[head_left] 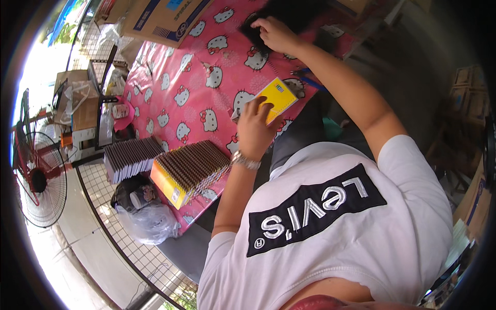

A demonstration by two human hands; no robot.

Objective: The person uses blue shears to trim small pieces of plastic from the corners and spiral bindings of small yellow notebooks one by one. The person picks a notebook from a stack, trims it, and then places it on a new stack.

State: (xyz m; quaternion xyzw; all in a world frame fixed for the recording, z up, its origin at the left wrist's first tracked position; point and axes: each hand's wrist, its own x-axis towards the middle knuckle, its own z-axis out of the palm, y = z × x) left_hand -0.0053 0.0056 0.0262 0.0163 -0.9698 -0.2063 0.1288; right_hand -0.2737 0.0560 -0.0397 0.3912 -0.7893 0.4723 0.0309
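A yellow notebook lies slanted near the front edge of the pink-covered table. My left hand, with a metal-band watch on the wrist, grips it, fingers bent over its lower left part; the thumb is hard to see. My right hand reaches to the far side, over a dark black pile whose make-up I cannot make out. Its fingers look apart, with nothing visible between them. A blue-handled tool lies just right of the notebook, at the table edge.
Left of my left arm stand a row of coil-bound yellow notebooks and another stack. A clear plastic bag sits at the table's corner. A large carton is at the back; a red fan stands far left.
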